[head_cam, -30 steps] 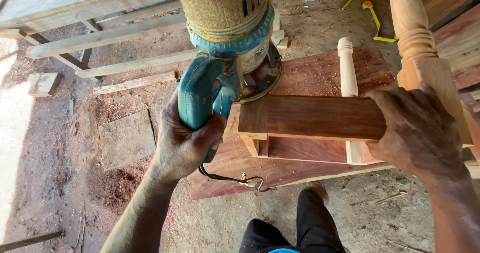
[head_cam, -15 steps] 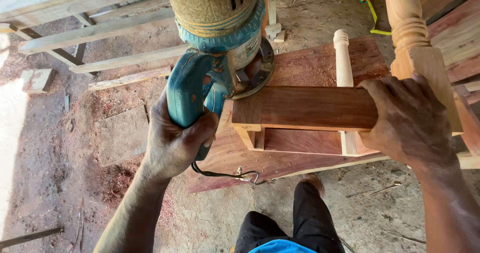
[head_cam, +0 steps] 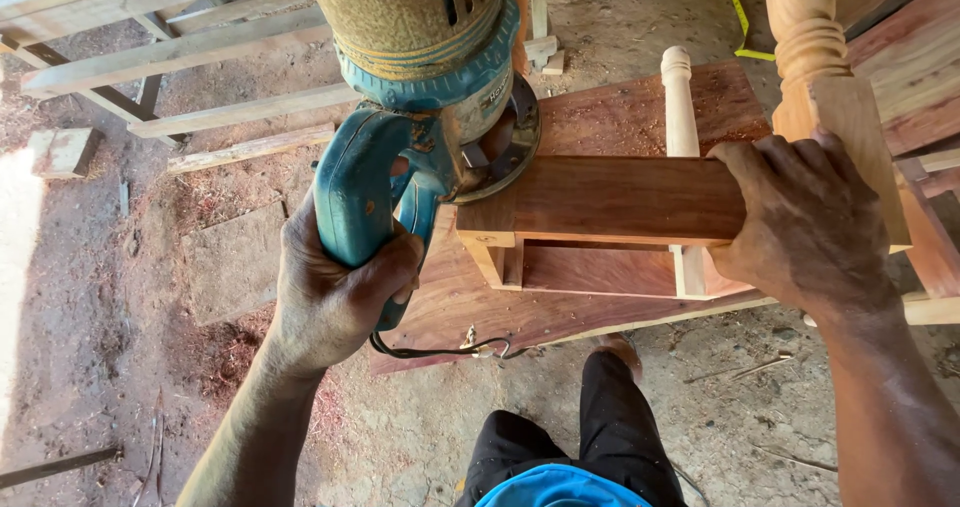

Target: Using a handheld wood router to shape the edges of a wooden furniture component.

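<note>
— Two hands at work, both ours. Nearest, our left hand (head_cam: 335, 292) is wrapped tight round the teal handle of the router (head_cam: 420, 117); our right hand (head_cam: 805, 222) lies spread over the far end of the reddish wooden rail (head_cam: 620, 199), pressing down on it.

— And the router sits where?

— Its round base (head_cam: 500, 142) is at the rail's left end, half off the corner. We judge it could tip there and gouge the edge, since little of the base is supported.

— Anything else we should mind?

— The black cord (head_cam: 440, 349) loops under our left wrist and could snag. The rail rests on pale uprights (head_cam: 681, 107) over a reddish board (head_cam: 640, 117); if our right hand eases, it may shift. Beyond, a turned post (head_cam: 805, 37), loose planks (head_cam: 170, 57) and dusty ground (head_cam: 100, 267).
</note>
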